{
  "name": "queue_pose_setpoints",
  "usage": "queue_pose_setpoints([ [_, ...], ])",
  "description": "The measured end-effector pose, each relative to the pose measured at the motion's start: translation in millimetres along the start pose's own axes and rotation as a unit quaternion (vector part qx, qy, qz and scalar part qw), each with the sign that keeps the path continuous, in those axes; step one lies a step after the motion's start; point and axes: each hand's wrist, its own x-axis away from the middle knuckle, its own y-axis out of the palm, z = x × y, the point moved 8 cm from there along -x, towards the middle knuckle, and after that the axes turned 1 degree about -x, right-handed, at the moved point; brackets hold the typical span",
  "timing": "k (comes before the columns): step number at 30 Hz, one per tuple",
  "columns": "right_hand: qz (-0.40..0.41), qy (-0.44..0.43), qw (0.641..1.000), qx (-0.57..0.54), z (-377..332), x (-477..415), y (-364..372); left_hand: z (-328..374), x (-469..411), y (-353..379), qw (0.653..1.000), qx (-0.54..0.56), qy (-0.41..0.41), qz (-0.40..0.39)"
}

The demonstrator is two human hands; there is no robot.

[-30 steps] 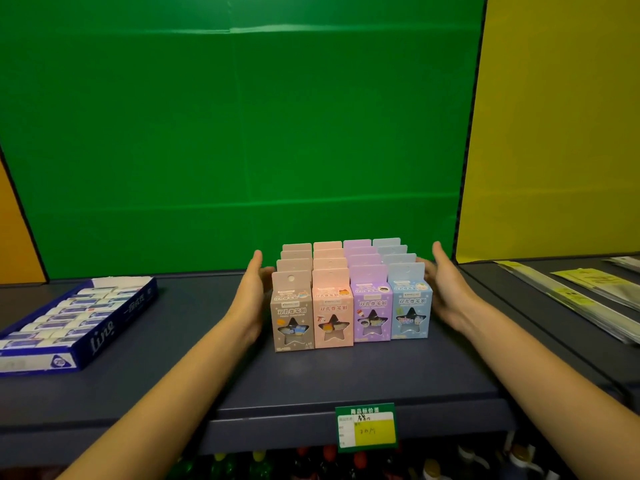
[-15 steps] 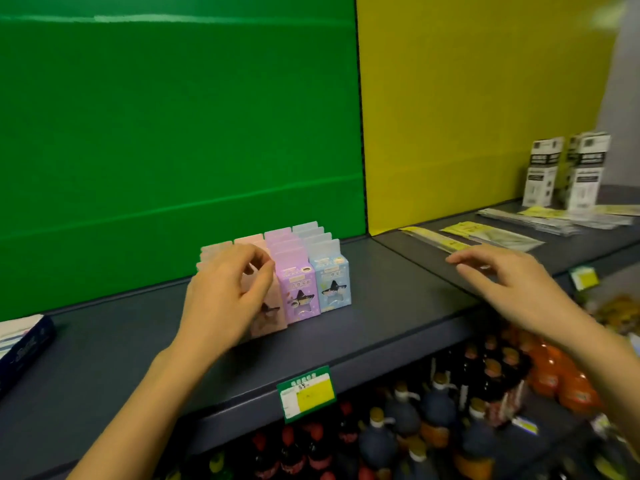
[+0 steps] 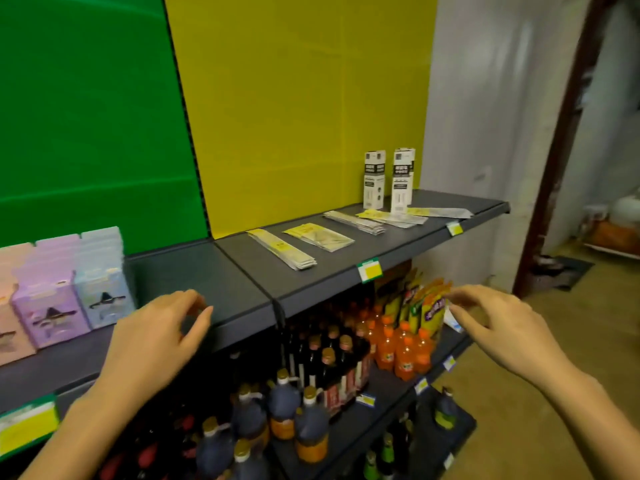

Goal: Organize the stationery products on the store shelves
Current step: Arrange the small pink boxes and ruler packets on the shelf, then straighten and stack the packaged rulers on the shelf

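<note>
Pastel boxes [image 3: 62,289] stand in rows at the left of the dark shelf [image 3: 194,271]. Flat yellow-labelled packets [image 3: 282,249] lie further right on the shelf, with more flat packets [image 3: 355,222] beyond them. Two tall white boxes [image 3: 388,180] stand upright at the far right. My left hand [image 3: 159,337] hovers over the shelf's front edge, right of the pastel boxes, fingers loosely curled and holding nothing. My right hand [image 3: 498,327] hangs in the air in front of the lower shelves, fingers loosely spread, empty.
Dark bottles [image 3: 311,358] and orange bottles [image 3: 398,348] fill the lower shelves. Yellow price tags [image 3: 370,271] sit on the shelf edge. Green and yellow panels back the shelf. A doorway [image 3: 588,168] opens to the right over a brown floor.
My view has swung right. My left hand has come off the pastel boxes and moved right along the shelf edge. My right hand has dropped away from the shelf.
</note>
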Motion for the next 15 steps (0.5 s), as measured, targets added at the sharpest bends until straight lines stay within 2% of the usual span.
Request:
queue_pose_setpoints([
  [5, 0.003, 0.003, 1.0, 0.01, 78.9, -16.7, -11.9, 56.0, -7.7, 26.4, 0.998, 0.026, -0.057, -0.02],
  [15, 0.005, 0.019, 1.0, 0.0, 186.3, -71.4, -5.5, 159.7, -73.5, 73.9, 0.997, 0.053, -0.034, -0.031],
])
